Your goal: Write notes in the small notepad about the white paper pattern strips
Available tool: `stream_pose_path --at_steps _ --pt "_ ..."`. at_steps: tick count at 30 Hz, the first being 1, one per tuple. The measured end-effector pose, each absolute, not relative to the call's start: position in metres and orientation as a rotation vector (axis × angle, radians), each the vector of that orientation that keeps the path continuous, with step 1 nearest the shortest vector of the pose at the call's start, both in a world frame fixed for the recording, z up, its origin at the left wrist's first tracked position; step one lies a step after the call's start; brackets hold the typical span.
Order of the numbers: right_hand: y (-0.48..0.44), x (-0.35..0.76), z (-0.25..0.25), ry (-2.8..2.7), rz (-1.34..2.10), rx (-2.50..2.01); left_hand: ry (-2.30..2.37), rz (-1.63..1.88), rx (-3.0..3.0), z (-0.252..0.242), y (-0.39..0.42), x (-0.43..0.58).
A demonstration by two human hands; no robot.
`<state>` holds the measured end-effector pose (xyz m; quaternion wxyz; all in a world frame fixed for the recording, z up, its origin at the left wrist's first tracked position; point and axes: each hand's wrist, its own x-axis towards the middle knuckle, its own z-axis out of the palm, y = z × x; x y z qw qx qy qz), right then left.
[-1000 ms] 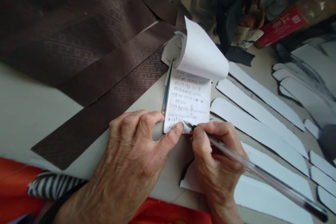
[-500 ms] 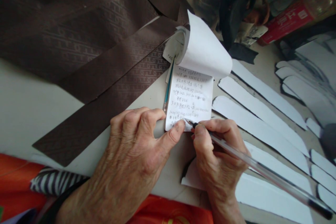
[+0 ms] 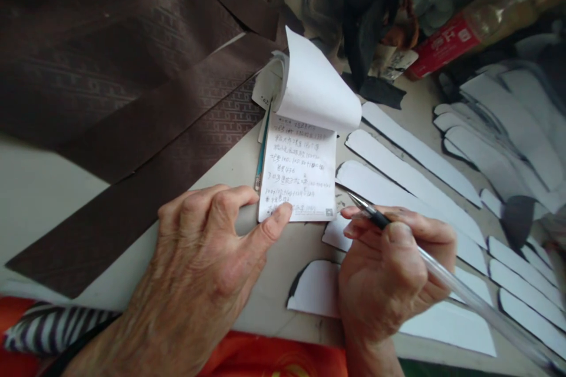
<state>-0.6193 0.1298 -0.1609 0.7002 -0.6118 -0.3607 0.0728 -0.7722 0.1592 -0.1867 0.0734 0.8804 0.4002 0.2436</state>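
A small notepad (image 3: 298, 159) lies with its upper sheets curled back, and handwritten lines fill the exposed page. The thumb of my left hand (image 3: 207, 259) presses on the page's lower part, while the bent index finger rests against its left edge. My right hand (image 3: 393, 277) is closed around a clear-barrelled pen (image 3: 442, 277). The pen's tip points up and left, to the right of the notepad and apart from the paper. A teal pencil (image 3: 263, 156) lies along the notepad's left side, its upper end by the curled sheets.
Dark brown patterned material (image 3: 145, 129) covers the left of the table (image 3: 234, 165). Long white dark-edged pieces (image 3: 420, 153) lie in rows on the right, with more heaped beyond. A bottle with a red label (image 3: 446, 41) lies at the back right.
My right hand has lifted the pen off the page and drawn it to the right, uncovering the notepad's lower right corner. The left hand still holds the notepad. The view has shifted slightly right.
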Motion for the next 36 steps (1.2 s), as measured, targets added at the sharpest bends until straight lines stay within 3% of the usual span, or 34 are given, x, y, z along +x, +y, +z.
stream_pose_path --at_steps 15,19,25,36 --pt "0.129 -0.619 -0.161 -0.823 0.204 -1.337 1.208 0.779 2.644 -0.187 0.16 -0.772" --pt "0.124 -0.619 -0.167 -0.907 0.295 -1.536 1.227 0.772 2.64 -0.187 0.159 -0.771" --pt "0.121 -0.619 -0.172 -1.307 0.088 -1.802 1.22 0.799 2.639 -0.188 0.159 -0.771" --pt "0.123 -0.62 -0.167 -1.46 -0.011 -1.877 1.221 0.779 2.61 -0.187 0.157 -0.772"
